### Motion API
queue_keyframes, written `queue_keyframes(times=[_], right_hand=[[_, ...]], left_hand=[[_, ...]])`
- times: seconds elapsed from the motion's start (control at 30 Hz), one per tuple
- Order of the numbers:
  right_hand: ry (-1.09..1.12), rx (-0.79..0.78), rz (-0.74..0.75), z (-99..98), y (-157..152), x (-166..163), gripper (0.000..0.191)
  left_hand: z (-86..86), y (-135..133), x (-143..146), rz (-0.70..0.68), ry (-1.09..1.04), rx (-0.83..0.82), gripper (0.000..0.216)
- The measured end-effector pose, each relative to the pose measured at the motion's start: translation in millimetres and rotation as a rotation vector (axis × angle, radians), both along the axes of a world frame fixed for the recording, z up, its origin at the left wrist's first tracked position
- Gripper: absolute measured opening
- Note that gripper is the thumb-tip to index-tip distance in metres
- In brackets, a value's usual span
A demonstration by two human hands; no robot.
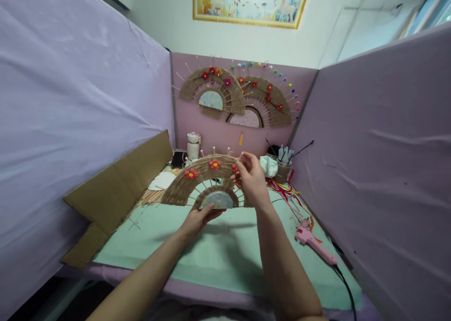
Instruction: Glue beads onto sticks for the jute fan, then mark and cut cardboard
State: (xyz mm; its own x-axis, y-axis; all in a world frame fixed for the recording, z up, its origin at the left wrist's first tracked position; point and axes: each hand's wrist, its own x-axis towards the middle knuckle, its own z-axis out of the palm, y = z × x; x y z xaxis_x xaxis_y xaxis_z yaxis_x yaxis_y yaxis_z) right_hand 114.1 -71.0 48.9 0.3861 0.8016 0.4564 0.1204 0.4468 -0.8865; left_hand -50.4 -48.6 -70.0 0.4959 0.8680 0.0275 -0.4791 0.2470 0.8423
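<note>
The left hand (201, 217) grips the woven fan (197, 182) at its base from below, thumb laid across the front of the pale half-disc and fingers closed behind it. The right hand (248, 178) has its fingertips drawn together at the fan's rim at about 2 o'clock. Whether they nip a stick tip, a flower or some small piece is too small to tell. The fan stands upright in the air above the green mat (218, 255), clear of its surface.

Judged from how it looks, the fan is well along. The twine arc is wound full, the inner spokes show, and red flowers (191, 173) sit on the band at 11 and 12 o'clock, with another half hidden by the right hand. A few pale beads top the sticks at 12 o'clock. The two finished fans (214, 88) pinned on the back wall carry more flowers and a full ring of coloured bead tips, so beading and further trim seem to be left.

Room is tight. Cloth partitions (380, 147) close in at 3, 9 and 12 o'clock. A cardboard sheet (120, 185) leans at 9 o'clock, with loose sticks (151, 196) at its foot. At 1 o'clock stand a tool cup (283, 171) and red ribbons (286, 190). A pink glue gun (313, 242) lies at 4 o'clock near the mat's right edge, its cord trailing toward the near edge. The bare mat at 6 o'clock is the widest free patch.
</note>
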Motion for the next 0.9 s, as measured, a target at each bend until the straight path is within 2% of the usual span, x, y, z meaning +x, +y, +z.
queue_keyframes(times=[0.13,0.23,0.3,0.4,0.5,0.57,0.73,0.9], right_hand=[[-0.135,0.138,-0.135,-5.6,-15,-14,0.045],[-0.195,0.293,-0.225,-22.1,-28,-25,0.029],[-0.233,0.306,-0.21,-40.0,-31,-31,0.017],[-0.307,0.241,-0.12,-69.5,-29,-36,0.014],[-0.334,0.173,-0.048,-93.5,-24,-41,0.025],[-0.338,0.108,0.016,-104.5,-21,-44,0.032],[-0.127,-0.136,0.183,-117.3,-14,-47,0.039],[0.118,-0.208,0.224,-120.0,-7,-44,0.052]], left_hand=[[0.3,2,0,0.016,-0.035,-0.016,0.06],[2.5,3,-1,0.057,-0.061,-0.033,0.064],[3.6,5,-2,0.071,-0.084,-0.048,0.062],[4.0,7,-4,0.124,-0.127,-0.065,0.055],[3.2,11,-6,0.185,-0.157,-0.066,0.048],[2.3,14,-9,0.171,-0.165,-0.053,0.043],[-0.4,17,-15,0.125,-0.158,-0.003,0.036],[-0.8,15,-13,0.073,-0.138,0.025,0.039]])
